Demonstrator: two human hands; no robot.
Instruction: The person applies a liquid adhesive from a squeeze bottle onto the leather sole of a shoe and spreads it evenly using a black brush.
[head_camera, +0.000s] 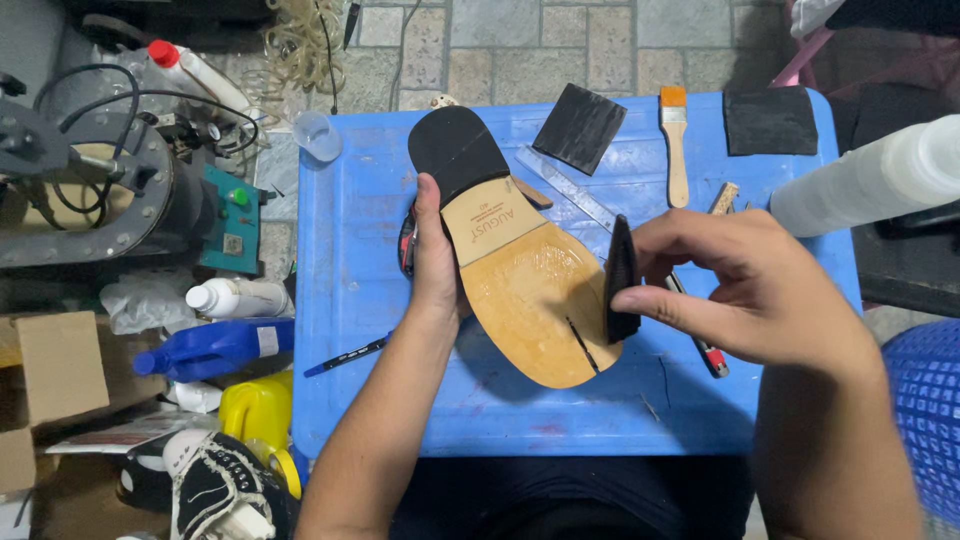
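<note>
- Both forearms are seen lowest in view; the left hand (435, 262) is wrapped round the edge of an upturned shoe (515, 255), held sole-up over the blue table (350, 300).
- A black rubber piece (621, 282) is pinched edge-on between thumb and fingers of the right hand (745, 285), touching the tan sole's right edge.
- Fitting the piece to the sole is judged the step in hand.
- Laying it flat and aligned is judged to be called for next.
- A brush (676, 140) and black pads (580, 127) lie beyond.

paintbrush (676, 140), blue jug (215, 348) (lying flat)
</note>
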